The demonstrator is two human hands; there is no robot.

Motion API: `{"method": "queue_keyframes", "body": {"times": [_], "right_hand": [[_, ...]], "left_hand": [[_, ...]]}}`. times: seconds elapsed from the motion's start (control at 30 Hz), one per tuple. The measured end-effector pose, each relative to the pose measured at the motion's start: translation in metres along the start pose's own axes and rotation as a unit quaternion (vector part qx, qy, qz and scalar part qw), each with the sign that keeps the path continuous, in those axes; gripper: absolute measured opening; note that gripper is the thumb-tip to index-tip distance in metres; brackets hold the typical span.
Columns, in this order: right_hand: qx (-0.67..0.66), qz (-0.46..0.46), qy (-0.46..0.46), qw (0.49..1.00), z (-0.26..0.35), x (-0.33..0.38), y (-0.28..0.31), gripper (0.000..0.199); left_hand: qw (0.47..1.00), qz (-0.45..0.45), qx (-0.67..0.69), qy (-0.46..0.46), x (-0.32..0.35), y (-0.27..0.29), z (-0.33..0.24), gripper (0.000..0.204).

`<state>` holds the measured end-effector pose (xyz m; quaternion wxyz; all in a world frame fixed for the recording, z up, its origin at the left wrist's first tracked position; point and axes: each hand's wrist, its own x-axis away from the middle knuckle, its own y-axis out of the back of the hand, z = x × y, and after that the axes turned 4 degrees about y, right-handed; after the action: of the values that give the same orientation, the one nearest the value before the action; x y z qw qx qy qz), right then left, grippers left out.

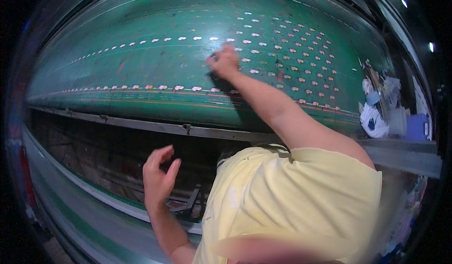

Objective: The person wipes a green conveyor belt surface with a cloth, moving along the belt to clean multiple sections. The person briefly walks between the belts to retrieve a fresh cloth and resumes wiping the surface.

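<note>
Over the wide green bench surface [146, 68] my right arm reaches out, its hand [226, 61] low above the surface or touching it. The fingers are bent together around something small and dark at the fingertips, too unclear to name. Small pink-and-white printed pieces [254, 71] lie around this hand. To its right they form a grid of slanted rows. My left hand [159, 175] hangs in front of the bench's near edge, fingers curved and apart, with nothing in it.
A metal rail [212, 132] runs along the bench's near edge, above a dark gap with metal parts. At the right end stand a blue-violet container [416, 126], a white bag [374, 123] and clutter. A second long green-and-grey surface [94, 217] lies at lower left.
</note>
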<state>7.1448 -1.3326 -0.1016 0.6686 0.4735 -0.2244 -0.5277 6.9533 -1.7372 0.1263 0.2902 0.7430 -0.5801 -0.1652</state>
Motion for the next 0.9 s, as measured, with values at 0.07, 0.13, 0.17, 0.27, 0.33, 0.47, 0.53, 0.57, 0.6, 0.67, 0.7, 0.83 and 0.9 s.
{"method": "queue_keyframes", "body": {"times": [0.07,0.13,0.17,0.27,0.33,0.47,0.53,0.57,0.6,0.67,0.7,0.83,0.9], "right_hand": [[-0.014,0.056,0.108,0.992,0.058,0.025,-0.013,0.07],[0.009,0.056,0.223,0.973,0.062,0.048,-0.022,0.066],[0.022,0.066,0.252,0.965,0.061,0.052,-0.017,0.065],[0.067,0.061,0.244,0.966,0.013,0.077,0.02,0.064],[0.092,0.01,0.151,0.984,-0.049,0.098,0.056,0.063],[0.124,-0.095,-0.079,0.985,-0.188,0.165,0.143,0.059],[0.221,-0.13,-0.2,0.946,-0.26,0.213,0.171,0.059],[0.229,-0.126,-0.24,0.935,-0.286,0.229,0.186,0.061],[0.239,-0.123,-0.281,0.921,-0.309,0.241,0.2,0.064],[0.287,-0.155,-0.39,0.861,-0.348,0.248,0.214,0.069],[0.279,-0.179,-0.411,0.849,-0.361,0.235,0.216,0.07],[0.222,-0.164,-0.41,0.869,-0.356,0.13,0.19,0.075],[0.219,-0.162,-0.326,0.906,-0.321,0.056,0.154,0.073]], "left_hand": [[0.997,0.041,0.015,-0.066,-0.06,-0.009,-0.001,0.038],[0.988,0.083,0.046,-0.121,-0.125,-0.033,0.003,0.038],[0.984,0.066,0.019,-0.164,-0.154,-0.043,0.013,0.04],[0.965,0.003,-0.112,-0.239,-0.236,-0.081,0.048,0.056],[0.963,-0.028,-0.195,-0.182,-0.271,-0.098,0.083,0.066],[0.927,-0.038,-0.373,0.012,-0.32,-0.116,0.105,0.079],[0.917,-0.063,-0.395,0.013,-0.326,-0.134,0.123,0.079],[0.909,-0.078,-0.408,0.02,-0.327,-0.137,0.132,0.079],[0.906,-0.081,-0.414,0.019,-0.328,-0.138,0.134,0.078],[0.901,-0.09,-0.424,0.019,-0.328,-0.145,0.131,0.076],[0.901,-0.092,-0.424,0.013,-0.328,-0.148,0.129,0.075],[0.888,-0.114,-0.446,0.008,-0.322,-0.143,0.136,0.074],[0.887,-0.117,-0.446,0.01,-0.319,-0.142,0.135,0.074]]}}
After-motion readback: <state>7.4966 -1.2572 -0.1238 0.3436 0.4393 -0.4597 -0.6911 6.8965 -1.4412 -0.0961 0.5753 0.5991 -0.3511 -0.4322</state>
